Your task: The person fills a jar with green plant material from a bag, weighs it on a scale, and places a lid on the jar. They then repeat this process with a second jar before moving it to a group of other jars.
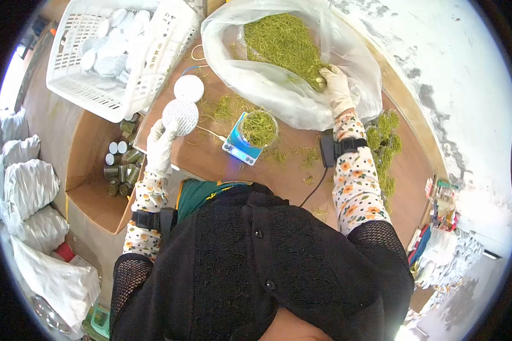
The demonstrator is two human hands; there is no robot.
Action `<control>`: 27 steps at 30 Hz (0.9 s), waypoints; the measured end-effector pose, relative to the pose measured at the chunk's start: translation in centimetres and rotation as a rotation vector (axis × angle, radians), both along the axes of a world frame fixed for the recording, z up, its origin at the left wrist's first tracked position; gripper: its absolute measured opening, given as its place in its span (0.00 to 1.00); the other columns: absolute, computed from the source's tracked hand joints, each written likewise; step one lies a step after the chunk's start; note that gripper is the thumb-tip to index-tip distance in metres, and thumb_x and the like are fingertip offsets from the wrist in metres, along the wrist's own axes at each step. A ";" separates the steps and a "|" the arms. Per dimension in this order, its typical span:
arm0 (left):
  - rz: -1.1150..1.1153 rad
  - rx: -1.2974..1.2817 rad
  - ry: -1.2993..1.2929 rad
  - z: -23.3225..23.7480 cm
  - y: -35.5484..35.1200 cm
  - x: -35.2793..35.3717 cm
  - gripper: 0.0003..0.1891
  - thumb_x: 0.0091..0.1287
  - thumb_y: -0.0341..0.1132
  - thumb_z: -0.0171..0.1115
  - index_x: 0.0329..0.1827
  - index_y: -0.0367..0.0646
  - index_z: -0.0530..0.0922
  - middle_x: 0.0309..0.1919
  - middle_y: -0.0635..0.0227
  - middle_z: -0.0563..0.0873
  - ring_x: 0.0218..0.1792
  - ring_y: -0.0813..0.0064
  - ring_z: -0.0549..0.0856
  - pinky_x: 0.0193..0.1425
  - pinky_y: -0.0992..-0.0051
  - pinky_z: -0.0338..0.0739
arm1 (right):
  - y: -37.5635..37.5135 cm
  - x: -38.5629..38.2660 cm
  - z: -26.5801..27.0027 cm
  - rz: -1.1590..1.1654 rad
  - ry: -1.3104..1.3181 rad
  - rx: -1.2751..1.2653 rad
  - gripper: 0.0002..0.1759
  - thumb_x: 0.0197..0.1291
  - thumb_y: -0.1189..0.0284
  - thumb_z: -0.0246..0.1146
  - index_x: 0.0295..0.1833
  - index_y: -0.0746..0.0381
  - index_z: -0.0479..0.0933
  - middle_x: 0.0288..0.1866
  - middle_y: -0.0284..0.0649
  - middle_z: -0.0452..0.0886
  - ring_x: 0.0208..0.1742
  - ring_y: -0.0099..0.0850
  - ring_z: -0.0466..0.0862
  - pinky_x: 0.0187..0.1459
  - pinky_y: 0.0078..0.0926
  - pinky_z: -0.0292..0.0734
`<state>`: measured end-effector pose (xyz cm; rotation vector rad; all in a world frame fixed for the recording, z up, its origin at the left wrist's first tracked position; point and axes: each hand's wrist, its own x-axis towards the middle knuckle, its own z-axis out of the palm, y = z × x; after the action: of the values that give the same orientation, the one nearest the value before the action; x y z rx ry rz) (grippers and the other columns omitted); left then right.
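Observation:
My left hand (162,142), gloved in white, pinches the edge of a round white lid (182,113) with a patterned face. A second, plain white lid (189,88) lies on the table just beyond it. My right hand (338,91), also gloved, is inside the open clear plastic bag (227,54), its fingers curled at the edge of a heap of dried green herb (281,45). Between my hands, a clear round jar (258,128) filled with the same herb stands on a small blue-lit digital scale (242,150).
A white plastic basket (85,85) of lids stands at the upper left. Below it, a cardboard box (96,204) holds filled jars. More herb-filled jars (385,139) line the right side. Loose herb is scattered over the brown table (284,182); a white cable (210,133) runs to the scale.

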<state>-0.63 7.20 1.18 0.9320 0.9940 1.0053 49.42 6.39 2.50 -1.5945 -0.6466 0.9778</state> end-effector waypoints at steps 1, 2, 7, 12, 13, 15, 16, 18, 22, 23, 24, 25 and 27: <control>-0.020 0.021 0.016 0.0 0.1 0.2 0.16 0.70 0.35 0.62 0.56 0.36 0.78 0.51 0.64 0.85 0.50 0.76 0.84 0.56 0.74 0.77 | -0.8 -1.0 1.1 -0.010 0.127 0.076 0.09 0.65 0.78 0.61 0.50 0.64 0.79 0.34 0.33 0.83 0.23 0.19 0.78 0.24 0.15 0.72; -0.040 0.041 0.035 0.2 0.1 0.2 0.17 0.71 0.36 0.62 0.58 0.36 0.78 0.52 0.63 0.85 0.49 0.75 0.85 0.56 0.73 0.78 | -1.9 -2.2 2.3 0.022 0.126 0.099 0.09 0.65 0.77 0.61 0.49 0.64 0.80 0.34 0.33 0.84 0.24 0.19 0.78 0.25 0.15 0.72; -0.073 0.012 -0.009 0.8 0.2 0.3 0.16 0.70 0.34 0.63 0.56 0.35 0.77 0.51 0.64 0.85 0.49 0.77 0.83 0.55 0.75 0.76 | -6.6 -10.2 7.6 0.222 -0.020 0.088 0.10 0.64 0.76 0.62 0.49 0.64 0.82 0.35 0.32 0.85 0.26 0.17 0.78 0.28 0.14 0.73; -0.096 0.000 -0.034 0.7 0.1 0.1 0.16 0.69 0.32 0.63 0.56 0.35 0.77 0.50 0.65 0.84 0.49 0.79 0.81 0.54 0.77 0.75 | -8.9 -17.0 10.0 0.521 -0.439 -0.005 0.13 0.58 0.77 0.64 0.50 0.64 0.81 0.40 0.37 0.85 0.35 0.25 0.83 0.40 0.22 0.79; -0.103 0.008 -0.036 0.4 0.2 0.0 0.15 0.69 0.32 0.63 0.56 0.35 0.77 0.50 0.65 0.84 0.49 0.79 0.81 0.55 0.77 0.75 | -9.2 -17.7 9.8 0.580 -0.923 0.080 0.16 0.54 0.74 0.65 0.50 0.62 0.81 0.42 0.41 0.85 0.37 0.35 0.85 0.43 0.29 0.80; -0.111 0.026 -0.039 -0.3 0.3 -0.3 0.15 0.69 0.32 0.63 0.56 0.35 0.77 0.50 0.66 0.84 0.49 0.79 0.81 0.55 0.77 0.74 | -9.4 -18.2 6.9 0.535 -1.212 0.303 0.17 0.54 0.73 0.64 0.51 0.61 0.81 0.42 0.42 0.84 0.38 0.40 0.84 0.43 0.34 0.80; -0.112 0.024 -0.040 0.1 0.2 -0.2 0.15 0.69 0.32 0.63 0.56 0.35 0.77 0.50 0.66 0.84 0.49 0.79 0.81 0.55 0.77 0.74 | -9.2 -18.8 6.4 0.510 -1.354 0.416 0.17 0.54 0.72 0.64 0.51 0.60 0.81 0.42 0.43 0.84 0.39 0.43 0.84 0.43 0.37 0.80; -0.110 0.019 -0.040 0.9 0.0 -0.1 0.15 0.69 0.33 0.63 0.55 0.35 0.77 0.50 0.66 0.84 0.49 0.79 0.82 0.55 0.76 0.74 | -9.2 -19.7 6.1 0.565 -1.353 0.295 0.11 0.58 0.71 0.61 0.46 0.58 0.81 0.40 0.43 0.83 0.39 0.43 0.84 0.39 0.39 0.80; -0.120 0.031 -0.070 0.4 0.0 -0.5 0.16 0.70 0.35 0.62 0.56 0.35 0.77 0.50 0.65 0.85 0.49 0.78 0.82 0.55 0.75 0.75 | -8.1 -21.1 6.1 0.640 -1.305 0.054 0.08 0.60 0.70 0.58 0.43 0.58 0.80 0.39 0.44 0.84 0.38 0.44 0.84 0.38 0.39 0.80; -0.130 0.048 -0.070 -0.4 0.2 -0.7 0.17 0.71 0.36 0.62 0.57 0.36 0.77 0.51 0.64 0.85 0.50 0.77 0.83 0.55 0.75 0.76 | -8.1 -21.3 6.3 0.666 -1.265 -0.058 0.08 0.61 0.70 0.59 0.43 0.58 0.80 0.41 0.44 0.84 0.40 0.44 0.84 0.40 0.38 0.80; -0.143 0.066 -0.070 -0.4 0.2 -0.8 0.18 0.71 0.38 0.62 0.58 0.36 0.77 0.51 0.64 0.85 0.50 0.76 0.84 0.54 0.75 0.77 | -8.1 -21.2 5.8 0.651 -1.276 0.005 0.09 0.61 0.69 0.59 0.44 0.58 0.80 0.40 0.44 0.84 0.39 0.44 0.84 0.39 0.38 0.80; -0.144 0.063 -0.062 -0.4 0.3 -0.7 0.18 0.71 0.38 0.62 0.58 0.36 0.77 0.51 0.64 0.85 0.50 0.76 0.84 0.54 0.75 0.77 | -8.0 -20.9 5.1 0.636 -1.291 0.070 0.09 0.61 0.69 0.59 0.44 0.59 0.79 0.40 0.44 0.84 0.38 0.44 0.84 0.39 0.38 0.80; -0.138 0.052 -0.046 -0.2 0.2 -0.6 0.18 0.71 0.39 0.62 0.58 0.36 0.77 0.51 0.64 0.85 0.49 0.76 0.84 0.53 0.75 0.77 | -8.0 -20.7 4.7 0.630 -1.323 0.120 0.10 0.61 0.68 0.59 0.44 0.59 0.79 0.40 0.44 0.84 0.38 0.45 0.84 0.39 0.38 0.80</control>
<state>-1.19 7.40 0.95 1.0028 0.8564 0.9358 28.70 -1.59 7.18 -1.8281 -2.1424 0.1225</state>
